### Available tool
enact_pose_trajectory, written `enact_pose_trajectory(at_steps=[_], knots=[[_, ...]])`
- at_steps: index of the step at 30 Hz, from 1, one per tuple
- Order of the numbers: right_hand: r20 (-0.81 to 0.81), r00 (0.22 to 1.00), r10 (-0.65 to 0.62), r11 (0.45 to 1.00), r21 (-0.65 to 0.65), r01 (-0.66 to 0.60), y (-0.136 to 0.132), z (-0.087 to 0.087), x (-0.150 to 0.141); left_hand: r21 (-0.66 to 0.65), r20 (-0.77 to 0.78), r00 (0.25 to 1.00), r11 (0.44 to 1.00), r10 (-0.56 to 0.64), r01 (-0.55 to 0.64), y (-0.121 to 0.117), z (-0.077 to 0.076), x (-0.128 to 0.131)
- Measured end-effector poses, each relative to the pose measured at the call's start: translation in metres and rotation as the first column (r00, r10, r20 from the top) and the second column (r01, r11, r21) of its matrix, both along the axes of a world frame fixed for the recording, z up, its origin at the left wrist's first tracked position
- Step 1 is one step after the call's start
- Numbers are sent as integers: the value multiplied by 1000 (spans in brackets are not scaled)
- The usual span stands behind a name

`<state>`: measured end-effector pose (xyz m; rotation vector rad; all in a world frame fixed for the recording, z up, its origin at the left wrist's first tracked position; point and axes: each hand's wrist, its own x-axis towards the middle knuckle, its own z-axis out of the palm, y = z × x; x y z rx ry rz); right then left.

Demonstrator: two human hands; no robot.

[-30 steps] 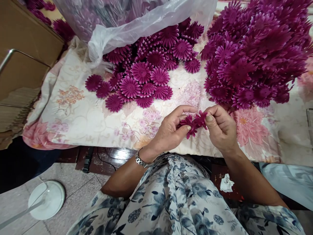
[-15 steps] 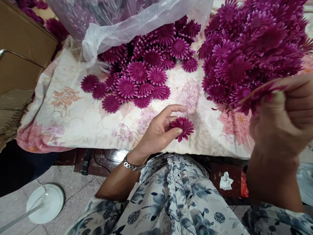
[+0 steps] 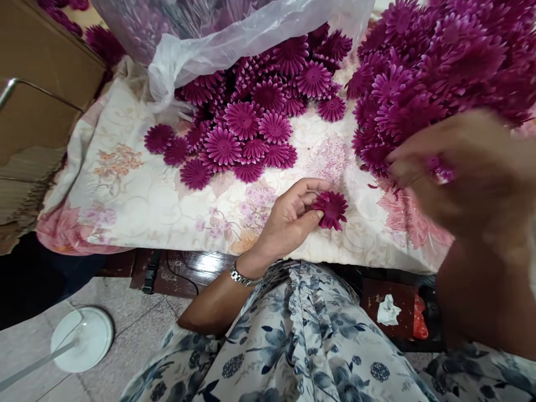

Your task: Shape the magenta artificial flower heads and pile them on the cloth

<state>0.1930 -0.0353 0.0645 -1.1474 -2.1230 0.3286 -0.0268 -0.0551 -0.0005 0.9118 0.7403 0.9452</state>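
Note:
My left hand (image 3: 295, 215) pinches a magenta artificial flower head (image 3: 334, 210) by its edge, between thumb and fingers. The flower is just above the cloth, its petals spread to the right of the thumb. My right hand (image 3: 460, 167) is smeared by motion in front of the big heap of magenta flower heads (image 3: 431, 72). A bit of magenta shows among its fingers, but I cannot make out whether it is held. Loose flower heads (image 3: 243, 120) lie piled beyond my left hand, at the mouth of a clear plastic bag (image 3: 201, 50).
A patterned floral cloth (image 3: 138, 206) covers the table. At the left stands a cardboard box (image 3: 42, 84). Below the table edge are a crumpled white tissue (image 3: 388, 310), a red wrapper (image 3: 420, 318) and a round white base (image 3: 84, 339) on the floor.
My right hand has moved left and inward and is now blurred; before, it pinched magenta petals. My left hand has shifted slightly right with its flower head, which has turned more face-up.

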Motion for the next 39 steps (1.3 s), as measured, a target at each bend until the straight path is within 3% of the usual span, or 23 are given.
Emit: enact_pose_trajectory(at_steps=[2,5,8,12,16,27,30,39], knots=[[195,967,162,983,52,-175,-7,-21,-22,1,-17,1000,1000,12,-12,1,0,1],[118,975,189,981,10,-192,-16,-45,-41,38,-68,998,999,5,-2,-1,1,1],[-34,985,168,981,-97,-170,-20,-56,-44,122,-109,994,992,-20,33,-5,2,-1],[-226,962,150,955,-219,-201,-24,-56,-43,194,-118,992,979,-36,59,-9,0,-3],[-326,938,115,949,-242,-200,-26,-55,-44,181,-100,995,983,-12,30,-10,-2,-3],[-199,979,50,983,-165,-84,-30,-54,-49,187,-107,994,982,11,9,-9,-4,0],[-210,976,62,980,-172,-100,-31,-55,-50,151,-113,993,989,22,-4,-8,-4,0],[-367,930,35,938,-309,-157,-33,-58,-48,-64,113,993,998,17,-10,-10,-7,0]])
